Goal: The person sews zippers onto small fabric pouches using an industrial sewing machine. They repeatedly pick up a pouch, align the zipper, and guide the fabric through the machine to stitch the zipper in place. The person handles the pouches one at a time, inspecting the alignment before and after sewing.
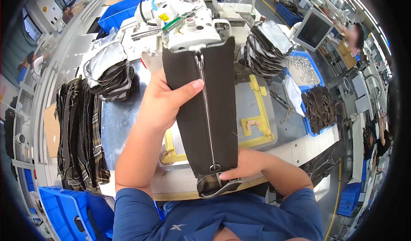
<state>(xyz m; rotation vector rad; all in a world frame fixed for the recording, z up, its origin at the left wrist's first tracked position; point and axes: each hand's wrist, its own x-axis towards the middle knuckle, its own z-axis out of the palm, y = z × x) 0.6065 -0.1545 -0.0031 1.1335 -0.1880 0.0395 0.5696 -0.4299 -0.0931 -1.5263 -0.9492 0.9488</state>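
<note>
A long dark brown fabric panel (224,104) stands up in front of me, narrowing toward my body. A metal zipper (207,112) runs down its middle, with the slider near the top end. My left hand (165,94) grips the panel's left side, thumb flat on the front beside the zipper, other fingers hidden behind. At the narrow end my right hand (246,166) pinches the right edge, its thumb near the hem and its other fingers out of sight. A metal D-ring (215,168) sits there, above a curled end showing plaid lining (208,182).
A white sewing machine (192,33) stands behind the panel. Stacked dark pieces (112,76) lie left, another stack (267,48) right. Fabric strips (79,134) hang over the left edge. Blue trays hold metal rings (302,67) and brown pieces (319,106). Yellow tape (262,99) marks a plate.
</note>
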